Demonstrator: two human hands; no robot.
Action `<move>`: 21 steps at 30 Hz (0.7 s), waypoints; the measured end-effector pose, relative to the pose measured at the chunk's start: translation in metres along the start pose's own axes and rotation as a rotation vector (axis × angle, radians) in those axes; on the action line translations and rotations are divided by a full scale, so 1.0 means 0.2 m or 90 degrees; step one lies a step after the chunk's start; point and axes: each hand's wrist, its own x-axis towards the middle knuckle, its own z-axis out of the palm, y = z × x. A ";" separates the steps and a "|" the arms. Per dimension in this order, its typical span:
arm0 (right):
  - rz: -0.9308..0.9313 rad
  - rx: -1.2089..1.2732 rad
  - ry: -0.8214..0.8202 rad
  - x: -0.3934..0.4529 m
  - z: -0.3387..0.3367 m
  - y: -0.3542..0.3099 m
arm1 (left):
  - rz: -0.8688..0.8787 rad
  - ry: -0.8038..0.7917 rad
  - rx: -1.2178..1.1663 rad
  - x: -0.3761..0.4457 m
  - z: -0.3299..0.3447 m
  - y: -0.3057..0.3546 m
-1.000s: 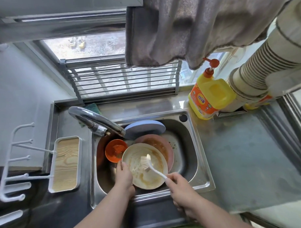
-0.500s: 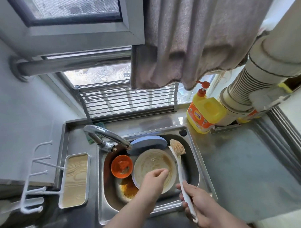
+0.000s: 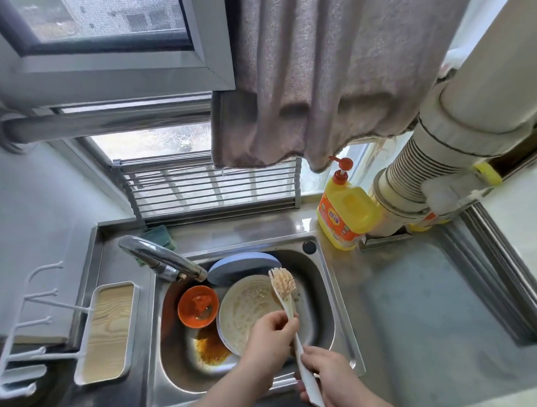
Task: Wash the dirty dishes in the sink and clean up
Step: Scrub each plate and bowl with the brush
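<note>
Cream plate [image 3: 249, 307], smeared and dirty, lying in the steel sink [image 3: 341, 316], near rim under the left hand [image 3: 272, 340]. Dish brush [image 3: 290, 306] pinched by left fingers at its neck, gripped by the right hand [image 3: 331, 371] round the handle, bristles over the plate's far right edge. Orange bowl [image 3: 197, 306] just left, blue plate [image 3: 242, 265] beyond, under the faucet [image 3: 159, 256]. Yellow detergent bottle [image 3: 345, 212] on the worktop [image 3: 417, 304], far right.

Both hands grip one dish brush [image 3: 285, 294] — left hand [image 3: 270, 337] near the bristles, right hand [image 3: 326, 373] lower down — above a soiled cream plate [image 3: 246, 307] in the sink [image 3: 341, 316].
</note>
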 end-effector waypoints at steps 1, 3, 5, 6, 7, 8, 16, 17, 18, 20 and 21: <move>-0.006 -0.066 -0.014 -0.01 -0.03 -0.02 | 0.003 0.002 0.007 0.01 0.01 0.00; -0.055 -0.288 -0.015 -0.02 -0.10 -0.13 | 0.010 0.001 0.041 0.03 0.04 0.01; -0.166 -0.440 0.063 -0.02 -0.19 -0.36 | 0.035 0.003 0.086 0.06 0.05 0.05; -0.239 -0.461 0.107 -0.04 -0.21 -0.52 | 0.046 0.008 0.097 0.07 0.05 0.09; -0.320 -0.468 0.151 -0.06 -0.23 -0.70 | 0.055 0.017 0.097 0.09 0.05 0.14; -0.391 -0.472 0.191 -0.07 -0.22 -0.87 | 0.064 0.027 0.097 0.10 0.06 0.21; -0.630 -0.791 0.319 0.12 -0.11 -1.75 | 0.116 0.072 0.135 0.21 0.07 0.61; -0.614 -0.830 0.314 0.16 -0.12 -1.78 | 0.113 0.072 0.135 0.21 0.07 0.63; -0.612 -0.869 0.303 0.19 -0.13 -1.79 | 0.110 0.069 0.133 0.21 0.07 0.64; -0.624 -0.901 0.258 0.21 -0.14 -1.80 | 0.103 0.057 0.126 0.22 0.08 0.65; -0.626 -0.895 0.234 0.22 -0.16 -1.80 | 0.097 0.052 0.120 0.22 0.09 0.65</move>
